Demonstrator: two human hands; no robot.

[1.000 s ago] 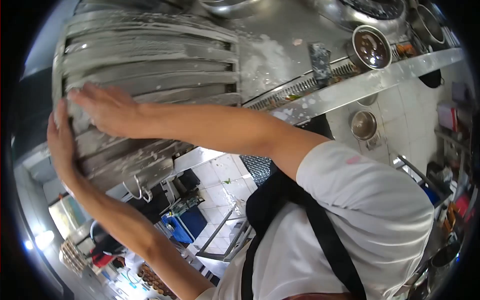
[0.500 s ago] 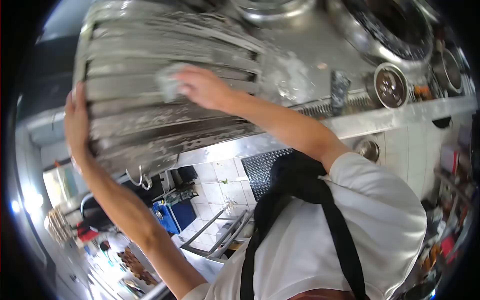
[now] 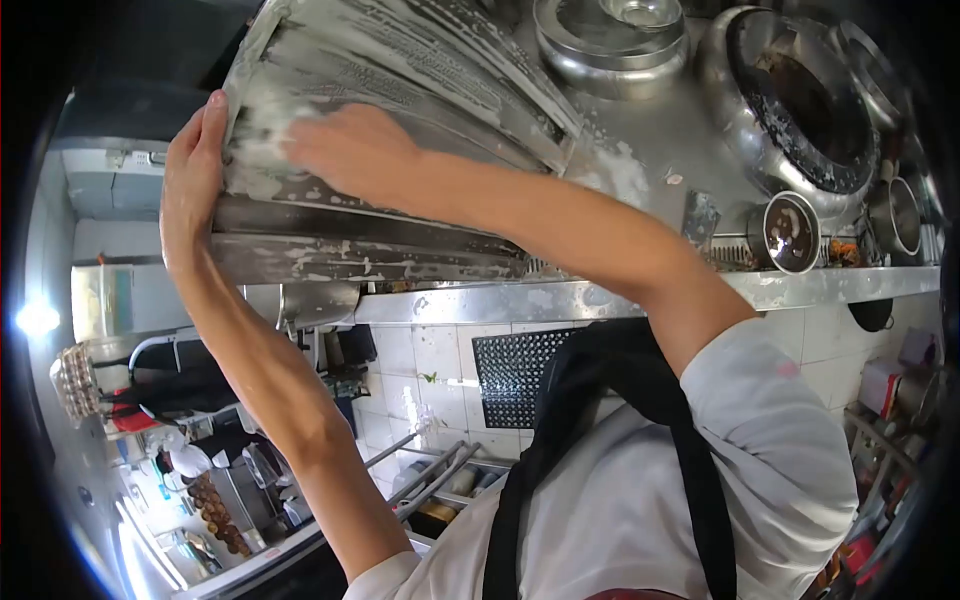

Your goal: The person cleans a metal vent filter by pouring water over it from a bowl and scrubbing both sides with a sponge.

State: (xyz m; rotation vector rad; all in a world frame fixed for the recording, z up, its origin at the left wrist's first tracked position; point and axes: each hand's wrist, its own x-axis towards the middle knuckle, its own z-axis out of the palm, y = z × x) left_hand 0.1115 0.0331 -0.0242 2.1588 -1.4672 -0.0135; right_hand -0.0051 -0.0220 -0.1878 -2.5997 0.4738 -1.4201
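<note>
A slatted metal baffle filter (image 3: 400, 85), streaked with white suds, tilts above the steel counter. My left hand (image 3: 193, 180) is closed round its left edge, the thumb near the front and the other fingers partly hidden. Over the slats, close to that edge, my right hand (image 3: 355, 155) is closed and smeared by motion. It presses a pale scrubbing pad (image 3: 268, 128), blurred, against the soapy metal.
Large round steel pots (image 3: 610, 50) and a soot-rimmed wok ring (image 3: 800, 110) stand on the steel counter (image 3: 640, 130). A small pot of brown liquid (image 3: 790, 232) sits at the front edge (image 3: 560, 300). Below are a black perforated mat (image 3: 515, 370) and a metal rack (image 3: 450, 480).
My right hand has moved left across the slats with the pad, nearer my left hand. The filter sits higher and more tilted in view, and my left hand has stayed on its edge.
</note>
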